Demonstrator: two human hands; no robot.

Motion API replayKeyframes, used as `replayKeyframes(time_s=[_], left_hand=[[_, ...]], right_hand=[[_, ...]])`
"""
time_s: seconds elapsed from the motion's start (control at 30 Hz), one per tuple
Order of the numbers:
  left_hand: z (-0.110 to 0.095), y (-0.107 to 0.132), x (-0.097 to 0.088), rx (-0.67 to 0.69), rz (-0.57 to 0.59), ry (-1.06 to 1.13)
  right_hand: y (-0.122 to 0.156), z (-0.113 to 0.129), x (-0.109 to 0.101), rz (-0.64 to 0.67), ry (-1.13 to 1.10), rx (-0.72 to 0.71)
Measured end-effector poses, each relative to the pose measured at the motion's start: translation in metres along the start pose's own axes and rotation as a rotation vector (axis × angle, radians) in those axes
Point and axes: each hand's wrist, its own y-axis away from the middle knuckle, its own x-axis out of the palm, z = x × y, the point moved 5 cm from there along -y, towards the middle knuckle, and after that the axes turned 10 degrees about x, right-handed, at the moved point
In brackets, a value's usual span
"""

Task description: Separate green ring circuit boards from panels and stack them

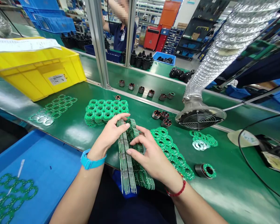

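Green bench (224,193), ring boards (106,110), motor stators (161,115)

right hand (151,157) covers a good chunk of the stack of green boards (127,169), so no counting them. label (57,79) on the yellow bin (32,68) is too tiny to read. blue tray (49,165) runs off the left and bottom edges.

Head view: I look from the wearer's head, forward and steeply down over the near edge of the desk (67,133), wide-angle, with straight lines bowed toward the borders. Close range: left hand (112,133), right hand (151,157) and the stack of green boards (127,165) sit dead centre. The top of the frame reaches a person (121,34) standing opposite.
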Motion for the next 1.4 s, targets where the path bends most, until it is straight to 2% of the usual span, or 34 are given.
replayKeyframes(time_s=[0.33,0.57,0.83,1.07,1.17,1.4], left_hand=[[0.001,0.000,-0.001,0.044,-0.018,0.010],[0.002,0.000,0.000,0.030,-0.024,0.023],[0.002,0.001,0.000,0.028,-0.012,0.013],[0.007,0.003,-0.003,-0.014,-0.081,0.078],[0.009,0.001,-0.003,0.005,-0.107,0.080],[0.007,-0.006,0.002,0.049,-0.144,0.053]], right_hand=[[0.001,0.000,-0.001,0.004,-0.055,-0.058],[0.001,0.002,0.003,-0.010,0.028,0.014],[0.001,0.007,0.004,0.019,0.048,0.012],[0.002,-0.005,-0.001,-0.116,0.043,-0.041],[0.001,-0.010,0.001,-0.104,0.119,-0.006],[-0.003,-0.016,0.004,-0.009,0.171,0.186]])
